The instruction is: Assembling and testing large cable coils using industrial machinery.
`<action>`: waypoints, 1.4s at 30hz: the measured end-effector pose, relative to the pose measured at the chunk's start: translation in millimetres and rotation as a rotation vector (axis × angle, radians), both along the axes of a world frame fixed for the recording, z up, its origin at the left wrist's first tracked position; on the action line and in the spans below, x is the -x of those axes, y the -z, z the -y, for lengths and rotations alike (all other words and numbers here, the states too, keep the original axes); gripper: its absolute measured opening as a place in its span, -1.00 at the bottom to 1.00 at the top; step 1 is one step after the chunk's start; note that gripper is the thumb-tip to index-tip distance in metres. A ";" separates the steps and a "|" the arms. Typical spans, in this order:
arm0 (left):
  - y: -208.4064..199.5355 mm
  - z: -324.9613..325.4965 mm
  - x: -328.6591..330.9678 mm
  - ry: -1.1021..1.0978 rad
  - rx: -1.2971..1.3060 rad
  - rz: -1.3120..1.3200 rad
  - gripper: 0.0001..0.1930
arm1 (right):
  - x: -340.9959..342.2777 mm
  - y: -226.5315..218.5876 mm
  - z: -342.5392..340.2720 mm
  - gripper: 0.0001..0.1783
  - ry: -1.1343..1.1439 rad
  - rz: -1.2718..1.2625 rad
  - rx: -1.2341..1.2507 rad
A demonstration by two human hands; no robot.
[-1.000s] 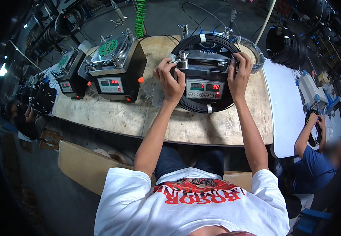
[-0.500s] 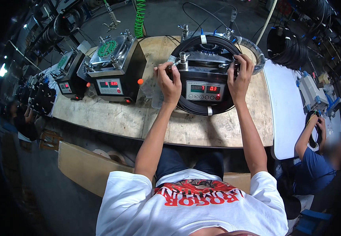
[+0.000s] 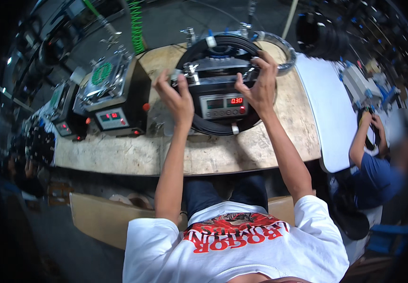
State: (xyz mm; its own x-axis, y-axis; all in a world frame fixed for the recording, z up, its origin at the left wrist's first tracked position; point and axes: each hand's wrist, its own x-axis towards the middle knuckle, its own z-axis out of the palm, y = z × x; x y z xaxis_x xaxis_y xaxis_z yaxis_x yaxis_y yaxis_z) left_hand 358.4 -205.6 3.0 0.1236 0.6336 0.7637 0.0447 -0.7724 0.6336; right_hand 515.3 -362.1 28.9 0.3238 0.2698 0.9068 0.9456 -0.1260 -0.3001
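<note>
A polishing machine (image 3: 195,87) with a dark body, a metal top and a lit red display stands on the wooden table in front of me. A coil of black cable (image 3: 213,129) with white wraps rings it. My left hand (image 3: 176,96) is at the machine's left front corner, thumb and fingers apart, beside a metal clamp post (image 3: 191,70). At the right front corner my right hand (image 3: 259,89) has its thumb spread away from the fingers. Its fingertips overlap the coil and the clamp there, and contact is unclear. Neither hand appears to hold anything.
Two similar machines (image 3: 123,101) (image 3: 65,113) stand to the left, with orange-capped bottles (image 3: 146,107) nearby. A green coiled hose (image 3: 136,28) hangs behind. On the right is a white table (image 3: 324,118), where a person in blue (image 3: 378,179) handles black cable. Cardboard (image 3: 105,219) lies below the wooden table (image 3: 133,158).
My fingers have come apart from the closed grips at the two front clamps. The display reading has changed. The table and machines sit farther left in view as my head turned.
</note>
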 end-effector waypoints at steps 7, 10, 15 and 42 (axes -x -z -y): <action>-11.9 8.7 2.9 0.002 0.127 -0.220 -0.52 | -20.6 16.0 20.4 -0.48 -0.421 -0.362 -0.205; -6.4 3.2 -0.9 0.008 0.060 -0.203 -0.50 | -19.3 20.4 17.0 -0.55 -0.260 -0.290 -0.276; -6.0 3.8 3.9 -0.009 0.041 -0.226 -0.49 | -5.0 28.8 21.2 -0.77 0.000 -0.208 -0.319; -2.3 2.0 3.3 -0.006 0.085 -0.221 -0.47 | -2.7 0.0 39.7 -0.72 -0.102 -0.438 -0.027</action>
